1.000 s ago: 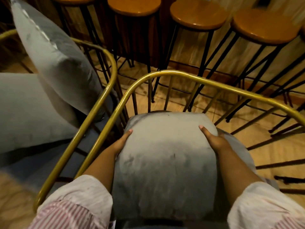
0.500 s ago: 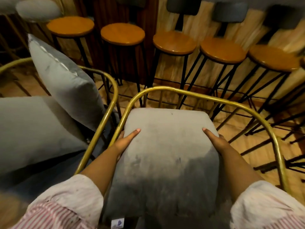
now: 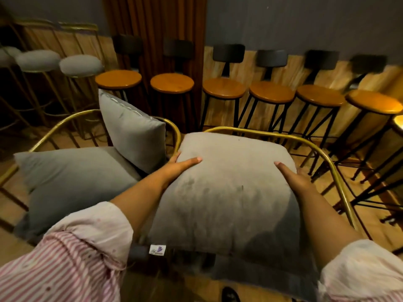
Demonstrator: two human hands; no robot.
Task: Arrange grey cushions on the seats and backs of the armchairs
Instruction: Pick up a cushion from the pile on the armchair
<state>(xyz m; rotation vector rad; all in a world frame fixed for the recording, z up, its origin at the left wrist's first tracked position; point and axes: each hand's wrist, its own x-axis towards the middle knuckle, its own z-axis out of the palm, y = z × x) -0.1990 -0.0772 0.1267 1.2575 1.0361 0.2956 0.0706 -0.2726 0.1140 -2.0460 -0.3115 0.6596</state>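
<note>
Cushion (image 3: 231, 192) now raised above the armchair frame (image 3: 316, 153), clear of its rail. Left hand (image 3: 181, 165) and right hand (image 3: 292, 177) grip opposite edges, fingers clamped on it.

Unreadable purple-printed tag (image 3: 157, 250) on cushion (image 3: 224, 192)

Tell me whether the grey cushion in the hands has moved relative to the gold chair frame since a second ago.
Yes. The cushion has risen: its far edge sat well below the gold frame's top rail before and now reaches it. Both hands, left and right, grip its sides.
</note>
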